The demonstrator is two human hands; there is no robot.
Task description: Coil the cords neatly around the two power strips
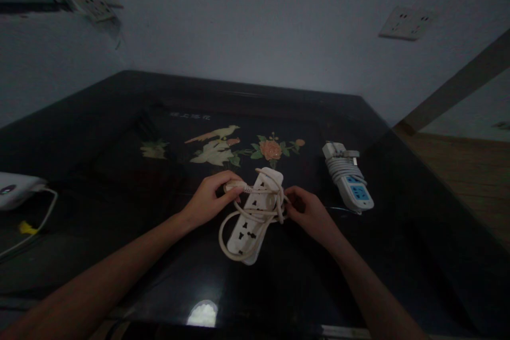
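Observation:
A white power strip (246, 228) lies tilted on the dark glossy table, its pale cord (223, 234) looped loosely around and across it. Between the thumb and fingers of my left hand (211, 196) is the cord's plug (235, 186), held just left of the strip's upper part. My right hand (306, 210) is at the strip's right side, with its fingers closed on the cord loops there. Part of the strip's top face is covered by the crossing cord.
Right of my hands lies a second power strip (356, 194) with blue sockets and a grey cord wound around it. At the left is a white device (18, 191) with a cable and a yellow tag (27, 227). Wall sockets (406, 22) are behind the table (159, 276).

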